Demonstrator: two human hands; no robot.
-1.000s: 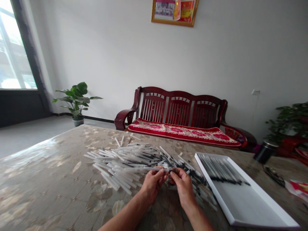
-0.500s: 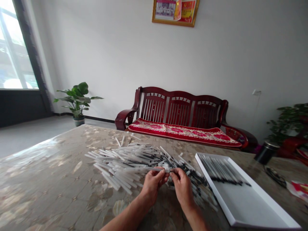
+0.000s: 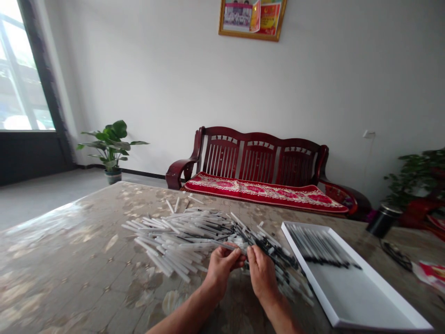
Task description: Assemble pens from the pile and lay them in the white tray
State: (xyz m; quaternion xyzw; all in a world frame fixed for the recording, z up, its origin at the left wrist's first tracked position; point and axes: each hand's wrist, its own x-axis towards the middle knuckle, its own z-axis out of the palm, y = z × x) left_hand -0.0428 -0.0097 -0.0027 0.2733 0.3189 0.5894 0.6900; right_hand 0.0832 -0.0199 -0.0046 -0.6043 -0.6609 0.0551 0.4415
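Note:
My left hand [image 3: 222, 268] pinches a slim whitish pen [image 3: 219, 243] between thumb and fingers, its shaft pointing out to the left. Close beside it, my right hand [image 3: 262, 271] has thumb and fingers pressed together near the pen's right end; whatever they hold is too small or hidden to name. Both hands are over the near edge of a loose pile of translucent white pen barrels [image 3: 170, 239]. Dark and clear pen parts [image 3: 274, 248] lie scattered behind and right of my right hand.
On the right, a shallow white box [image 3: 314, 278] holds a row of pens with black ends [image 3: 321, 246]. Beyond it stand a black cylinder [image 3: 384, 220] and a cable. A red wooden bench [image 3: 259, 160] is behind the patterned table [image 3: 86, 260].
My right hand has shifted slightly and its fingers have straightened against the thumb. The pen in my left hand now slants more, its right end lower. The box is unchanged.

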